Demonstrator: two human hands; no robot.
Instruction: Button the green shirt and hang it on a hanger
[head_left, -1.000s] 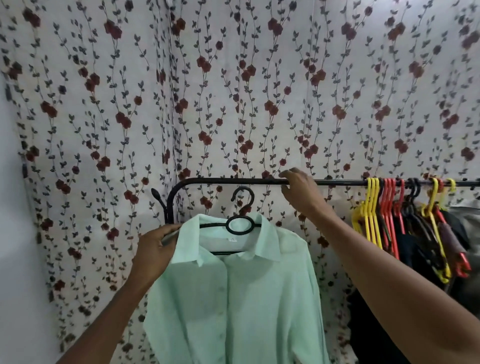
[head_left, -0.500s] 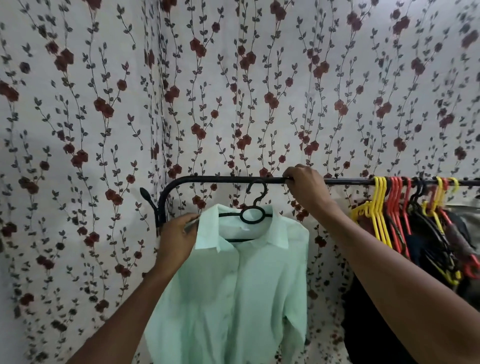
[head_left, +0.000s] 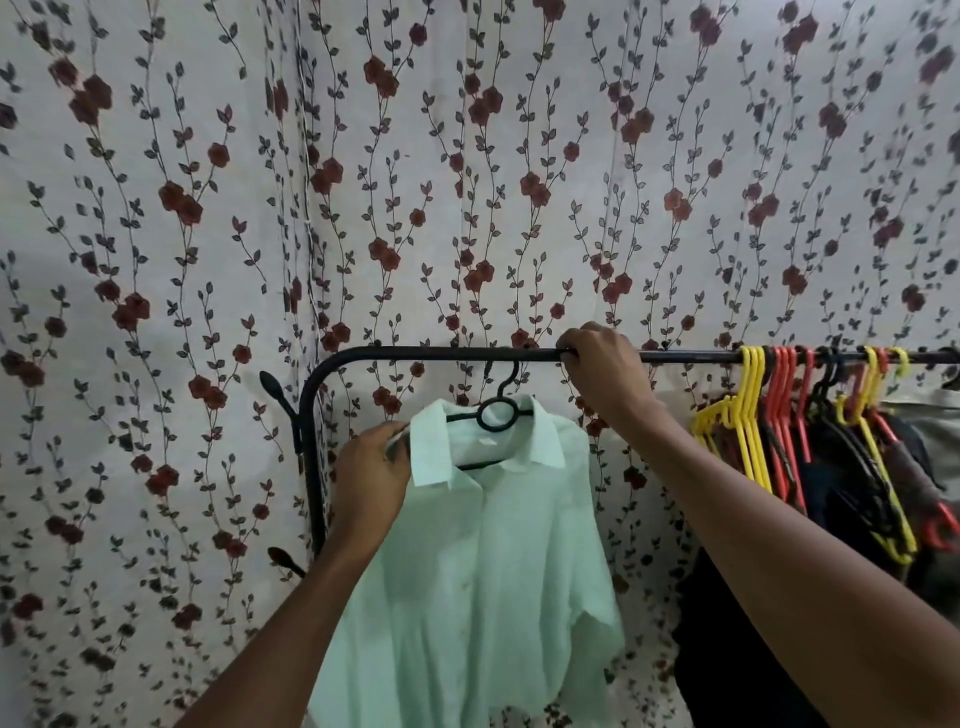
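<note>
Left hand grips shirt shoulder | shirt hangs vertical, collar up

1. One green shirt was in view.
2. One black hanger carried it.
3. One black rail ran across the wall.
4. Two hands showed: a left hand and a right hand.
5. Yellow hangers and red hangers crowded the rail's right end, too bunched to count.
6. Two black pegs stuck out of the rail's post.
</note>
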